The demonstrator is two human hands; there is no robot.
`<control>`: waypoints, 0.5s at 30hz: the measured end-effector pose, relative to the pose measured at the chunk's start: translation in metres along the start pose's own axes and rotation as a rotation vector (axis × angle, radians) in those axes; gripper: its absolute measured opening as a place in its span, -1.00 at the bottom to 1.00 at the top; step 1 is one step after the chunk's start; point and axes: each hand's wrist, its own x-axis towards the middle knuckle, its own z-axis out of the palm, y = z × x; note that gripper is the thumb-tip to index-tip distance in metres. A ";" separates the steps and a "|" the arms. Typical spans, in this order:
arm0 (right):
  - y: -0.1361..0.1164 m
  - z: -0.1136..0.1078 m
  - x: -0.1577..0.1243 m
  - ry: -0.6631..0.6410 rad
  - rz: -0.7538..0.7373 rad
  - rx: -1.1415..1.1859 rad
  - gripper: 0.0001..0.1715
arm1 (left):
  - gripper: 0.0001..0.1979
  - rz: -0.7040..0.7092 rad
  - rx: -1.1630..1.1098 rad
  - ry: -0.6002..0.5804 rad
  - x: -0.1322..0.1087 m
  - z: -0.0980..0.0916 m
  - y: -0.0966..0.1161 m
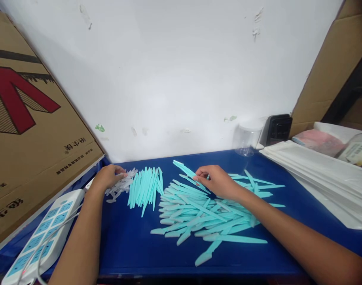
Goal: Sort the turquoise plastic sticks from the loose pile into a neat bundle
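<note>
A loose heap of several teal plastic sticks (207,213) lies spread over the blue table top (133,245). My right hand (218,181) rests on the heap's far side, its fingers pinched on one teal stick (189,171) that points up and left. A tidier bundle of teal sticks (145,188) lies to the left. Beside that bundle sits a small pile of clear plastic caps (123,184). My left hand (108,176) is curled over that pile, fingertips touching the caps; whether it grips one is hidden.
A white power strip (42,233) with blue sockets lies at the left front. A large cardboard box (29,130) leans at the left. A clear plastic cup (246,139) and a black device (277,128) stand at the wall. Stacked white bags (320,178) lie at the right.
</note>
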 end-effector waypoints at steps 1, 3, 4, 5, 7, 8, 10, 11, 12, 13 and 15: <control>-0.001 0.000 0.000 0.000 0.004 -0.001 -0.71 | -0.47 0.011 -0.010 0.002 0.000 -0.001 0.001; -0.001 0.000 0.000 0.001 0.007 -0.004 -0.71 | -0.36 0.050 -0.049 -0.030 0.000 -0.001 0.003; -0.001 0.000 0.000 0.001 0.008 -0.007 -0.70 | -0.31 0.072 -0.067 -0.055 0.000 -0.001 0.004; -0.001 0.000 0.000 0.002 0.008 -0.010 -0.70 | -0.27 0.091 -0.078 -0.075 0.000 -0.001 0.004; -0.001 0.000 0.000 0.002 0.005 -0.016 -0.70 | -0.21 0.105 -0.076 -0.097 0.000 0.000 0.002; -0.001 0.000 0.000 0.001 0.005 -0.018 -0.69 | -0.20 0.104 -0.066 -0.100 0.000 0.001 0.001; -0.001 0.000 0.000 -0.003 0.007 -0.017 -0.69 | -0.19 0.088 -0.038 -0.097 0.000 0.002 -0.003; -0.001 0.000 0.000 -0.004 0.008 -0.015 -0.69 | -0.19 0.075 -0.025 -0.088 0.000 0.002 -0.005; -0.001 0.000 0.000 -0.004 0.007 -0.013 -0.69 | -0.19 0.063 -0.020 -0.074 0.000 0.001 -0.006; -0.001 0.000 0.000 -0.003 0.005 -0.011 -0.68 | -0.19 0.051 -0.022 -0.059 -0.001 0.001 -0.006; 0.000 0.001 0.000 0.000 0.002 -0.007 -0.66 | -0.19 0.043 -0.049 -0.044 -0.003 -0.001 -0.005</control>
